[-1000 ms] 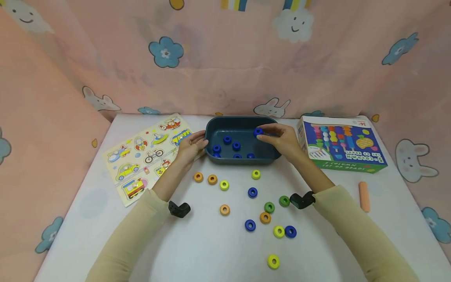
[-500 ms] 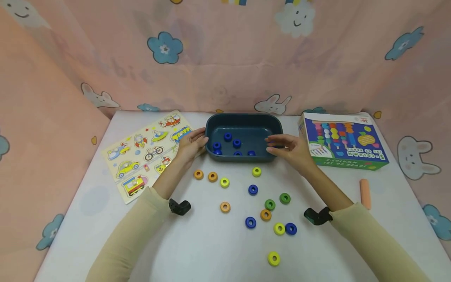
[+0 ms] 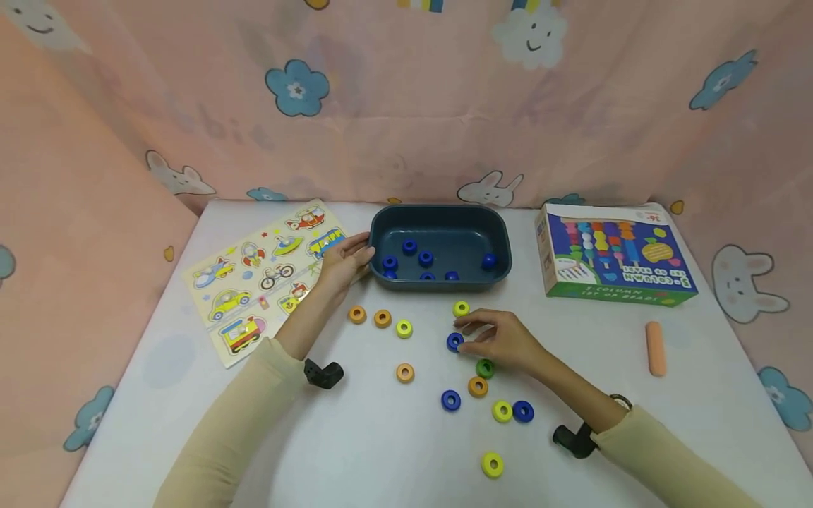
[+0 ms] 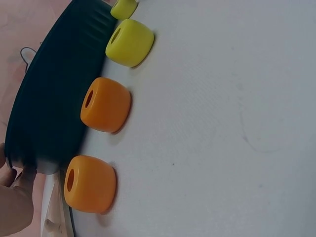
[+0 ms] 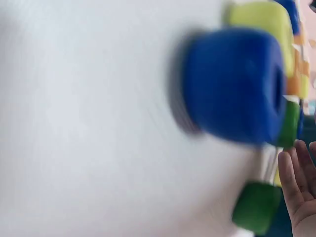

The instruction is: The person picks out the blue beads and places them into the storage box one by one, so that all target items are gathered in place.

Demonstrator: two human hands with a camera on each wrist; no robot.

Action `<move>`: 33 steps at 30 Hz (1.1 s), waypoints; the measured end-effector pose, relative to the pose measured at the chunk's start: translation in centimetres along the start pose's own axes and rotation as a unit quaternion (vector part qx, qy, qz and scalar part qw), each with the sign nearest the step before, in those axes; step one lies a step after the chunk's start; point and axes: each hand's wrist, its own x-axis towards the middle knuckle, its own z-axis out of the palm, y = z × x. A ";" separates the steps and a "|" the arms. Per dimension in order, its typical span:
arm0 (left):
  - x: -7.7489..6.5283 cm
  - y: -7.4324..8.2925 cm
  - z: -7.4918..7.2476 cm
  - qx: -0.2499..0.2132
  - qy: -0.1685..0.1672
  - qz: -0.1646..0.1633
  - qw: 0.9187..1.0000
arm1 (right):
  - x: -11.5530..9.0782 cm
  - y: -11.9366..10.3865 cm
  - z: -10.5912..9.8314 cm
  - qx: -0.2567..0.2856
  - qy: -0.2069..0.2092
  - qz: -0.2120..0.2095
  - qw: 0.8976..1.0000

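My left hand [image 3: 346, 264] grips the left end of a dark blue-green tray [image 3: 444, 286], with fingers at its rim in the left wrist view. Several blue beads, among them a blue bead [image 3: 488, 261] at the right end, lie inside. My right hand [image 3: 504, 341] reaches over the table, its thumb and forefinger apart around another blue bead [image 3: 454, 342] that rests there. A yellow bead [image 3: 461, 308] lies just beyond the fingertips, and a green bead [image 3: 485, 367] lies beneath the hand. In the right wrist view a blurred blue bead [image 5: 232, 84] fills the foreground.
Orange beads, such as an orange bead [image 3: 405, 373], and more yellow and blue ones are scattered over the white table [image 3: 356, 451]. A picture puzzle board [image 3: 254, 282] lies left. A bead-set box [image 3: 619, 257] and an orange stick [image 3: 656, 349] are at the right.
My right hand has released a blue bead into the tray's right end, then moved toward me to another blue bead on the table. The left hand has stayed at the tray.
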 end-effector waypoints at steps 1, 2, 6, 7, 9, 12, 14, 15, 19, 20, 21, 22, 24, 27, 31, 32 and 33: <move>0.0 0.0 0.0 -0.001 -0.002 0.000 1.000 | 0.1 0.2 0.4 0.001 -0.003 0.002 1.000; 0.0 -0.1 0.1 -0.001 -0.002 0.000 1.000 | 0.1 0.3 0.6 0.001 -0.006 0.005 1.000; -0.1 -0.1 0.1 -0.004 -0.006 0.006 1.000 | 0.2 0.8 1.4 -0.002 -0.004 0.017 1.000; -0.2 -0.1 0.1 -0.003 -0.008 0.006 1.000 | 0.3 0.9 1.5 -0.003 -0.002 0.020 1.000; -0.2 -0.1 0.1 -0.005 -0.010 0.007 1.000 | 0.3 1.0 1.6 -0.010 0.000 0.025 1.000; -0.3 -0.1 0.1 -0.005 -0.012 0.007 1.000 | 0.4 1.0 1.6 -0.016 0.000 0.026 1.000; -0.3 -0.1 0.1 -0.005 -0.011 0.005 1.000 | 0.5 1.0 1.5 -0.017 -0.001 0.021 1.000; -0.3 -0.1 0.1 -0.004 -0.011 0.004 1.000 | 0.5 1.0 1.4 -0.016 -0.002 0.019 1.000; -0.4 0.0 0.1 -0.003 -0.012 0.002 1.000 | 0.6 0.8 0.9 0.001 -0.007 0.003 1.000; -0.4 -0.1 0.1 -0.003 -0.012 0.002 1.000 | 0.6 0.7 0.8 0.005 -0.007 -0.002 1.000; -0.3 -0.1 0.1 -0.003 -0.012 0.003 1.000 | 0.6 0.5 0.6 0.010 -0.004 -0.005 1.000; -0.3 -0.1 0.1 -0.004 -0.011 0.003 1.000 | 0.7 0.3 0.4 0.014 0.000 -0.008 1.000; -0.3 -0.2 0.0 -0.004 -0.011 0.004 1.000 | 0.8 0.0 -0.1 0.022 0.010 -0.017 1.000; -0.2 -0.2 0.0 -0.006 -0.011 0.004 1.000 | 1.3 -0.5 -1.1 0.028 0.027 -0.039 0.999; -0.1 -0.3 -0.1 -0.011 -0.011 0.005 1.000 | 2.5 -1.4 -2.7 0.032 0.044 -0.071 0.996; -0.1 -0.3 -0.1 -0.010 -0.011 0.005 1.000 | 2.9 -1.6 -3.2 0.032 0.049 -0.076 0.995; -0.1 -0.3 -0.1 -0.010 -0.012 0.005 1.000 | 3.4 -1.8 -3.7 0.033 0.056 -0.082 0.995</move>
